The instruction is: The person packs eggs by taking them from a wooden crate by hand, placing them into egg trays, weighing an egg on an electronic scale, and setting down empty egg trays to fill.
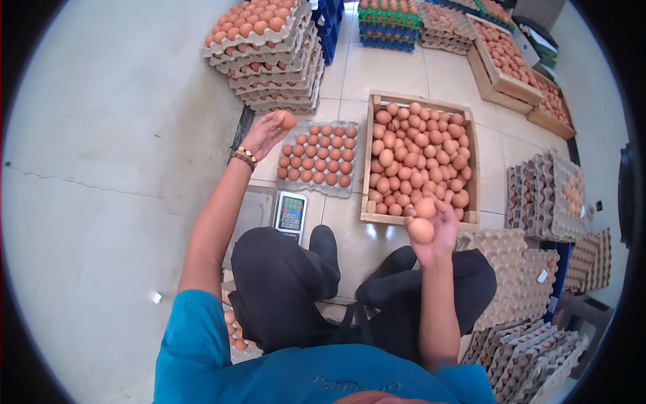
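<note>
"What does the left hand (268, 133) have?"

"One brown egg (287, 120), at its fingertips. The fingers are partly open, lightly bent; the far side of the grip is hidden."

"And the right hand (439, 232)?"

"Half closed, with two eggs (421, 231) showing, one nearer the wrist than the other. I can't tell whether the palm hides another."

"Where's the egg tray (350, 187)?"

"Just to the right of the left hand, flat on the floor. Eggs cover most of it, and its corner by that hand is hard to make out."

"The wooden crate (477, 168)?"

"Mostly ahead of the right hand, heaped with loose eggs. The hand covers part of its near edge; the bottom layers can't be seen."

"What's nearer the body from the left hand?"

"A scale (291, 212), its markings too small to read. Beside it, a clear container (254, 214) is partly hidden by the forearm and knee."

"Anything cut off?"

"The tall tray stack (272, 60) ahead of the left hand runs out of view at the top. Past the knee nearer that hand, more eggs (235, 331) show only partly."
</note>
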Tool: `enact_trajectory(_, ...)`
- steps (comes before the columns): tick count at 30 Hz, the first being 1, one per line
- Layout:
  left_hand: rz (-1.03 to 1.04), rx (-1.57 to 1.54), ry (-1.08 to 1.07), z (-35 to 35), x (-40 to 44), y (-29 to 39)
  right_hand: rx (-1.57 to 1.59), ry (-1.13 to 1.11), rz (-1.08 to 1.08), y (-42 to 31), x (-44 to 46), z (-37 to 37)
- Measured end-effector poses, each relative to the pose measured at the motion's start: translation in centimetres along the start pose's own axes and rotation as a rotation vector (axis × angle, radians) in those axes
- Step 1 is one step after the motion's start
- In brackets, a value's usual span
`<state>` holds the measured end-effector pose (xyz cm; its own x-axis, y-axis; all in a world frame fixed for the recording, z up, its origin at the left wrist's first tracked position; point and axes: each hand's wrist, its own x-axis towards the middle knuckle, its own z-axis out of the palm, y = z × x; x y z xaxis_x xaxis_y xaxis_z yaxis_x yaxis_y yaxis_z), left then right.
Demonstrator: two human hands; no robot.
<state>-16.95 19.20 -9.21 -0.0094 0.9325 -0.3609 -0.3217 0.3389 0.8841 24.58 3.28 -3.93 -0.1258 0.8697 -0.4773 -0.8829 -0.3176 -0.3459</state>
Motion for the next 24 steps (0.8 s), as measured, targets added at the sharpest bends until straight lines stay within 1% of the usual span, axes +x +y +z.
enact_trajectory(1,0.0,-0.002,0.024,-2.1,1.8,-1.3,-0.02,0.049,-0.015,0.0,0.0,-0.2)
enact_trajectory(4,-0.009,0.151,0.178,-7.4,6.7,-6.1,-0.051,0.161,-0.021,0.1,-0.1,-0.7)
enact_trajectory(5,0.035,0.294,0.233,-9.4,8.8,-8.4,-0.058,0.188,-0.02,0.1,0.0,-0.7)
enact_trajectory(7,0.168,0.551,0.277,-13.4,12.7,-13.0,-0.06,0.178,-0.014,0.3,0.1,-0.5)
enact_trajectory(9,0.327,0.775,0.31,-14.2,14.5,-15.0,-0.055,0.176,0.0,0.4,0.3,-0.3)
enact_trajectory(12,0.233,0.966,0.456,-12.1,14.6,-15.4,-0.077,0.244,-0.013,0.7,0.9,-0.9)
enact_trajectory(13,0.266,0.966,0.491,-11.7,14.9,-15.8,-0.073,0.278,-0.029,0.9,1.1,-1.1)
enact_trajectory(16,0.129,1.048,0.463,-11.8,15.8,-16.9,-0.121,0.328,-0.079,1.1,1.5,-1.6)
enact_trajectory(18,0.201,1.143,0.407,-13.7,16.8,-19.6,-0.116,0.343,-0.081,1.1,1.7,-1.4)
enact_trajectory(20,0.217,1.308,0.365,-14.3,17.4,-19.9,-0.111,0.332,-0.076,1.1,1.7,-1.3)
enact_trajectory(22,0.162,1.543,0.329,-14.3,16.8,-19.4,-0.119,0.299,-0.061,1.2,1.6,-1.5)
enact_trajectory(24,0.067,1.507,0.439,-14.4,16.2,-18.3,-0.113,0.259,-0.032,1.2,1.6,-1.5)
